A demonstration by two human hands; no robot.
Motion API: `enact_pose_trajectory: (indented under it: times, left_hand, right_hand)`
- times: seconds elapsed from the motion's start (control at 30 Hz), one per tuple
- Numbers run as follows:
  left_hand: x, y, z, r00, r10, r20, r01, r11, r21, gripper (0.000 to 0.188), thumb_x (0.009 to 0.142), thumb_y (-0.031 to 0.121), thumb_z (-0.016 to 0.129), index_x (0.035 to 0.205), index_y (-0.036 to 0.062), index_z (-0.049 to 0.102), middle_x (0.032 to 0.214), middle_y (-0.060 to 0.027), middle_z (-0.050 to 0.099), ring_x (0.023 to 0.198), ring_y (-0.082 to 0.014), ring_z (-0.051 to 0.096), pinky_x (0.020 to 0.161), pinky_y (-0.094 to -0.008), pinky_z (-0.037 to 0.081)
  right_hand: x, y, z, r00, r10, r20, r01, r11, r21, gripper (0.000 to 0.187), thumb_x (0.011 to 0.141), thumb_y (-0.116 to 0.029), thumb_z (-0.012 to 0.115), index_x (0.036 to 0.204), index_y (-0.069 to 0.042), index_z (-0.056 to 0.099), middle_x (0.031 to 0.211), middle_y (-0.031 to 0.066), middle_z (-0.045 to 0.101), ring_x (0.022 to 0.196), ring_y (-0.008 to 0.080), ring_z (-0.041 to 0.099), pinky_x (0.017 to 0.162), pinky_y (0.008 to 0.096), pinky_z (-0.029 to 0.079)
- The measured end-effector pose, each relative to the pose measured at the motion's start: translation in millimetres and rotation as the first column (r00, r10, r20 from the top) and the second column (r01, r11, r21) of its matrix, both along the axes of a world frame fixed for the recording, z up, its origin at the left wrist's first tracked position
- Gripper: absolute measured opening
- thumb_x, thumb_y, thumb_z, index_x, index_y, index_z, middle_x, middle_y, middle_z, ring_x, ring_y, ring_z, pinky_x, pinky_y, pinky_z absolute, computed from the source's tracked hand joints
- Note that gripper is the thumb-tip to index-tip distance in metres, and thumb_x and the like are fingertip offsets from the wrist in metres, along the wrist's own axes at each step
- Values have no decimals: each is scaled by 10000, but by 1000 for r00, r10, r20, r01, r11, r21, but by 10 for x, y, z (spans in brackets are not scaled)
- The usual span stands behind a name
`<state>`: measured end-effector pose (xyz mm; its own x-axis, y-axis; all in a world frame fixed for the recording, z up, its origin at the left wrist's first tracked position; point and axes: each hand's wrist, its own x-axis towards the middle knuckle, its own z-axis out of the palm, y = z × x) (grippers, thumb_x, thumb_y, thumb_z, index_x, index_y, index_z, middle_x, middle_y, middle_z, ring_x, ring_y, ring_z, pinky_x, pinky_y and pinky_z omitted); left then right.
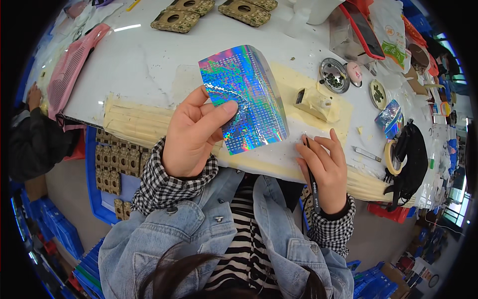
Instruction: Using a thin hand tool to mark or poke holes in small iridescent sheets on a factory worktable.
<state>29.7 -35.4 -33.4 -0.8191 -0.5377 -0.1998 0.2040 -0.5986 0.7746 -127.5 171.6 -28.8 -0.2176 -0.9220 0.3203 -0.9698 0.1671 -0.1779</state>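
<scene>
My left hand (191, 132) pinches a shiny rainbow holographic sheet (251, 99) between thumb and fingers, above the table's near edge. Rows of small marks cover the sheet, and its right side curls. Black tweezers (314, 188) are in my right hand (326, 172), their tip pointing up toward the table and away from the sheet. Just beyond that hand, a small block wrapped in yellowish tape (318, 103) rests on a taped patch of the table.
Camouflage-patterned parts (183, 19) lie at the back; more fill a blue tray (92, 174) below the table's left edge. At right are a round metal tin (334, 74), an oval dish (377, 94), a tape roll (394, 157) and a black bag (412, 162). A pink basket (74, 67) stands left.
</scene>
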Motion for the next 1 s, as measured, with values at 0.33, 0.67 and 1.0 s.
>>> enact_pose_trajectory:
  times: [0.33,0.67,1.0]
  left_hand:
    - [-46,49,98,999,31,-15,-29,997,64,287,919,42,576,1201,14,533,1028,-62,672,885,-104,646,748,-252,526]
    - [-91,128,137,997,-80,2,80,997,-2,229,894,16,609,1118,-31,593,993,-81,683,867,-117,652,762,-246,529]
    - [-60,155,186,990,-144,-4,143,985,-97,248,876,-36,601,1115,-25,533,994,-129,688,909,-140,657,812,-269,529]
  right_hand:
    - [-60,51,139,991,17,133,-9,998,-60,326,707,-78,719,1025,-43,658,988,100,670,980,285,587,995,507,431]
    - [227,-138,358,920,235,315,-107,921,-374,406,754,-141,750,1106,15,624,1030,128,687,967,290,645,902,448,515]
    - [306,-364,277,916,278,289,-127,884,-449,379,709,8,767,1065,14,639,967,139,693,964,284,670,882,419,536]
